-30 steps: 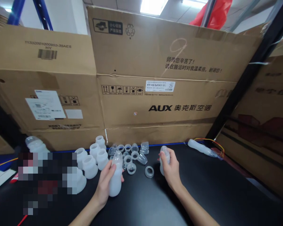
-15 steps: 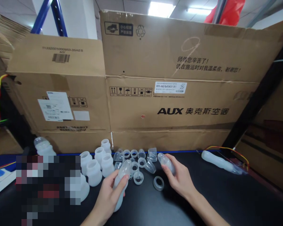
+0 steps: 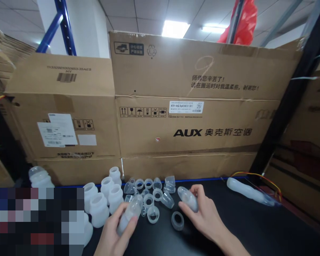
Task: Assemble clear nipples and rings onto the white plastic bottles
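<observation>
My left hand is wrapped round a baby bottle with a clear domed cap, its top tilted away and to the right. My right hand has thumb and fingers on either side of a second clear-capped bottle, whose lower end the hand hides. Just below that bottle, a clear collar ring lies on the black table. Between the hands are several loose clear rings and clear caps. Several white, open-necked bottles stand left of my left hand.
A large cardboard box wall closes off the back of the table. A long whitish bottle-like object lies at the right beside a red-yellow wire. A capped bottle stands at the far left, and a blurred patch covers the lower left.
The view has tipped upward, so everything sits lower in the picture. The bottle in my left hand looks more foreshortened. My right fingers have spread slightly round their bottle.
</observation>
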Demonstrator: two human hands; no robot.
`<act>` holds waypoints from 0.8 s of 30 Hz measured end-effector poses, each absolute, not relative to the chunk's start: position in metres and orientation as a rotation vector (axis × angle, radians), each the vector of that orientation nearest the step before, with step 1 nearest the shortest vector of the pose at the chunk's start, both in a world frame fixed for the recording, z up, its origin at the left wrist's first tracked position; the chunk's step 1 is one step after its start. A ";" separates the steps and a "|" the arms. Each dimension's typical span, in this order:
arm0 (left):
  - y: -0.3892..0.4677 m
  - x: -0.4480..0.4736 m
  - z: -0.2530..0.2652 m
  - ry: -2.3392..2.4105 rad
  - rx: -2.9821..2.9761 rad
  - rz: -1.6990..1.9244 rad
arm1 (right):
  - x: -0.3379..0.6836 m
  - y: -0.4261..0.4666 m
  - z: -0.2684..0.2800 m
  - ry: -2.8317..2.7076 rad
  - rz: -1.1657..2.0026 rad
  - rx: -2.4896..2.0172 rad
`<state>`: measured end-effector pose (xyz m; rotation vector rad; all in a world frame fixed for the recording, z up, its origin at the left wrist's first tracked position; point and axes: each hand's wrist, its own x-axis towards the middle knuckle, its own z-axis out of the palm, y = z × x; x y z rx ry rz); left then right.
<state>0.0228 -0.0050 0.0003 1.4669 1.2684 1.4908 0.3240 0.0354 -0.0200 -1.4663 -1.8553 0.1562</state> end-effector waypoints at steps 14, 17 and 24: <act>0.002 0.020 -0.008 1.308 1.424 1.482 | 0.321 0.032 -0.004 -1.981 0.288 -1.381; 0.004 0.021 -0.010 1.332 1.393 1.508 | 0.324 0.037 -0.010 -1.829 0.351 -1.449; 0.001 0.018 -0.008 1.303 1.379 1.519 | 0.334 0.040 -0.015 -1.866 0.375 -1.356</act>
